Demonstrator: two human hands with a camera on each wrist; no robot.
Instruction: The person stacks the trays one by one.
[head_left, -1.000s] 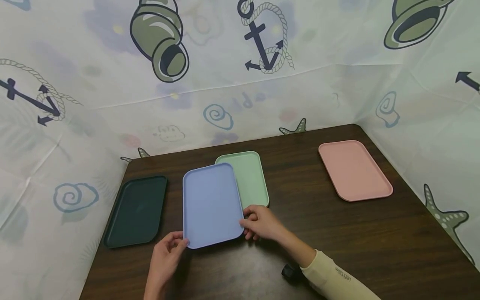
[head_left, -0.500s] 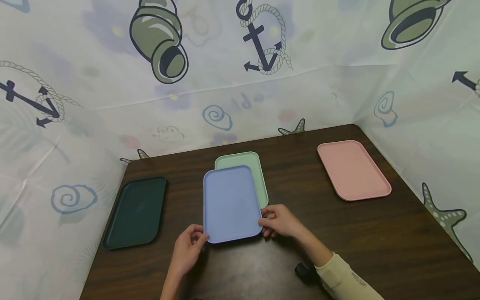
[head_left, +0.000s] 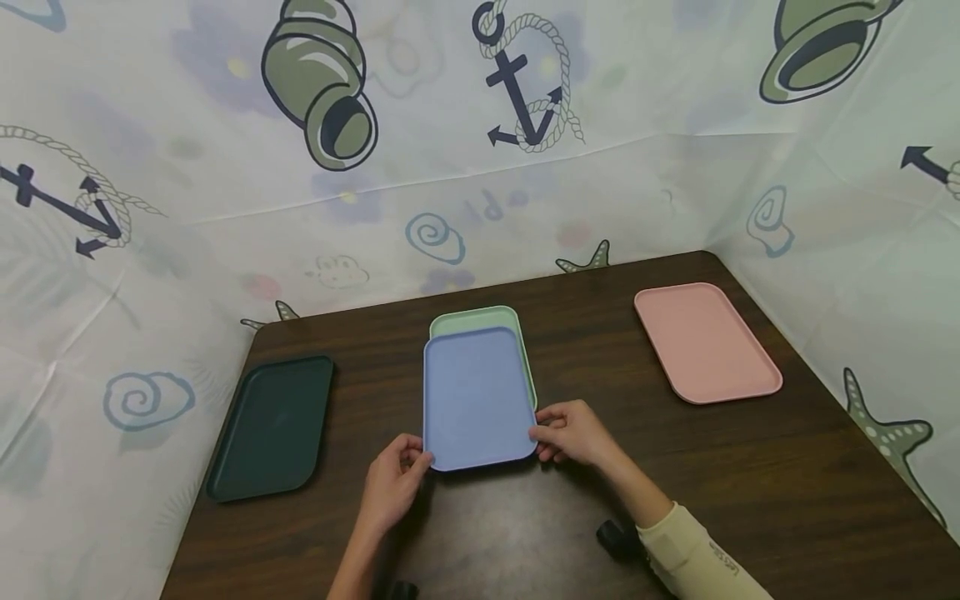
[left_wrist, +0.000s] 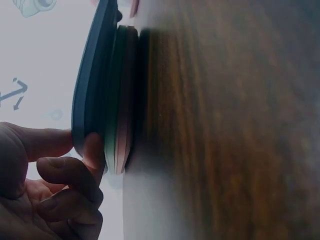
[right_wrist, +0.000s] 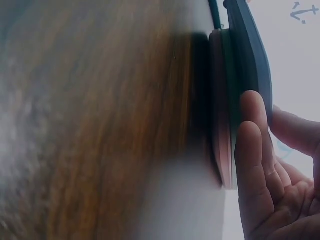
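Both hands hold a blue rectangular tray [head_left: 480, 400] by its near corners. My left hand [head_left: 392, 483] pinches the near left corner, thumb on top and fingers underneath. At the near right corner, my right hand [head_left: 572, 432] grips the rim the same way. Under the blue tray lies a light green tray [head_left: 474, 317], mostly covered, with its far and right rims showing. Seen edge-on in the left wrist view, the blue tray is slightly tilted over the green one, and a pinkish layer [left_wrist: 126, 100] lies below the green.
A dark green tray [head_left: 273, 429] lies on the left of the dark wooden table [head_left: 600, 350]. Far to the right lies a pink tray [head_left: 708, 342]. A small black object [head_left: 617, 540] shows beside the right forearm. A printed cloth [head_left: 637, 192] hangs round the table's far sides.
Both hands have carried the blue tray rightward and slightly away, so it now covers most of the light green tray. The dark green and pink trays have stayed put.
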